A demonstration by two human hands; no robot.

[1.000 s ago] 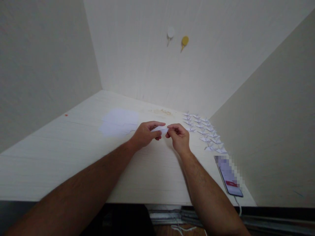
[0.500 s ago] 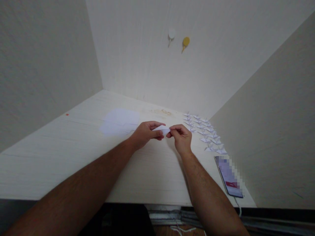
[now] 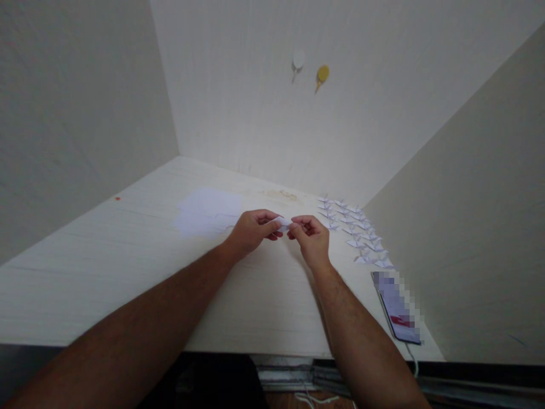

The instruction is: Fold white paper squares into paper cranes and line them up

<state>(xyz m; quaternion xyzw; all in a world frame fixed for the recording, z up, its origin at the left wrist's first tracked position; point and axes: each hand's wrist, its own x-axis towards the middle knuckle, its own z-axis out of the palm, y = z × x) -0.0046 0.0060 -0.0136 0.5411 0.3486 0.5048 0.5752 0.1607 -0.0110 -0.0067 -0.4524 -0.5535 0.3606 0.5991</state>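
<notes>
A small piece of folded white paper [image 3: 283, 224] is held up between my two hands, above the middle of the table. My left hand [image 3: 256, 227] pinches its left side between thumb and fingers. At its right end, the thumb and fingertips of my right hand [image 3: 311, 234] close on the tip. The fingers cover much of the paper, so its full shape is hidden. Several folded white paper cranes [image 3: 351, 229] stand in rows on the table, to the right of my right hand.
White paper sheets [image 3: 204, 207] lie left of my hands on the pale table [image 3: 255, 307]. A phone [image 3: 395, 307] with a cable rests near the right wall. Two hooks, one white [image 3: 298, 59] and one yellow [image 3: 323, 73], are on the back wall. Panels enclose both sides.
My right hand has shifted slightly left, and its fingers now cover more of the folded paper's right end. The paper is turned a little. My left hand has barely moved.
</notes>
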